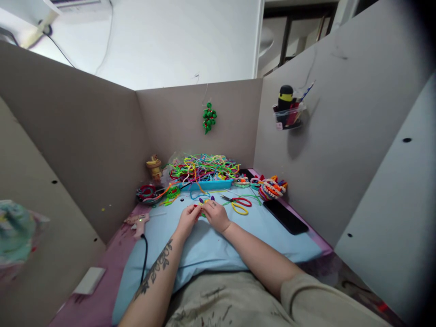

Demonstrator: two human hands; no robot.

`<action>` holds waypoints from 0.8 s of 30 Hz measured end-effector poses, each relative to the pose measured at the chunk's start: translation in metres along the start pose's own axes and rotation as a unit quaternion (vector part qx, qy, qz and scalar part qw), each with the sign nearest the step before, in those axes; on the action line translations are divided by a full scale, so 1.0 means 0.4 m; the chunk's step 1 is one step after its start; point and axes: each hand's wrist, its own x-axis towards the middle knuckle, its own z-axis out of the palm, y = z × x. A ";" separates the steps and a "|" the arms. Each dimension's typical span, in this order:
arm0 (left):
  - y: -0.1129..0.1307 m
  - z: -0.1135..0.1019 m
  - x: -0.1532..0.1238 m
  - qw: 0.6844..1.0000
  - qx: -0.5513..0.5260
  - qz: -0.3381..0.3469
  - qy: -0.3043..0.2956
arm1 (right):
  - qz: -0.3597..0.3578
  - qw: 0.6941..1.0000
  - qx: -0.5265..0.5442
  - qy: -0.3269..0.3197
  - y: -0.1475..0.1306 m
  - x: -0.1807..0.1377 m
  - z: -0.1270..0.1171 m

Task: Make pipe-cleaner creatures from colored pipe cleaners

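Observation:
Both my hands meet above the blue cloth, fingertips pinched round a small multicoloured pipe-cleaner piece. Purple tips stick up from it, with bits of yellow, red and green; the fingers hide most of its shape. My left hand grips its left side, and my right hand closes over it from the right. Just to the right lie scissors with one red and one yellow handle. A little black-and-white disc rests on the cloth beyond my left hand.
A blue tray heaped with pipe cleaners stands at the back. Left are a green frog-like figure and a corded pink glue gun. A phone and striped pipe-cleaner figures lie right. Grey panels enclose the table.

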 end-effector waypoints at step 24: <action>0.002 -0.010 -0.012 0.893 0.337 0.298 0.000 | 0.456 0.639 0.582 -0.214 0.050 0.001 0.019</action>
